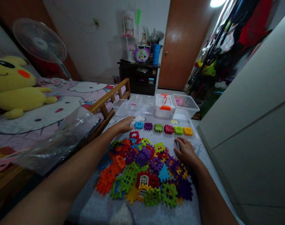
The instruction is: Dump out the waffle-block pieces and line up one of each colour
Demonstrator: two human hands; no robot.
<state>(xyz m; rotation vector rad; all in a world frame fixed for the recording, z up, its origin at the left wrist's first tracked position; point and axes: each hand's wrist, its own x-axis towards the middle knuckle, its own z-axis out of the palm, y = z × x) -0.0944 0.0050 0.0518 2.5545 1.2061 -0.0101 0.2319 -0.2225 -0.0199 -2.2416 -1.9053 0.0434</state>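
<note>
A heap of coloured plastic interlocking tiles (144, 170) lies on a grey-clothed table (156, 212). Beyond it a row of single tiles runs left to right: blue (139, 125), purple (148, 126), green (158, 127), red (168, 129), light green (178, 130), orange (187, 131). My left hand (124, 124) reaches to the left end of this row, fingers stretched toward a white tile (139, 118) just behind the blue one. My right hand (185, 151) rests palm down at the heap's right edge, fingers curled over a tile there; what it covers is hidden.
Clear plastic boxes (185, 107) and a white lidded box with an orange latch (164, 105) stand along the table's far edge. A bed with a wooden rail (109, 97), a clear plastic bag (62, 137) and a yellow plush (13, 84) is on the left. A grey cabinet wall (250, 109) is on the right.
</note>
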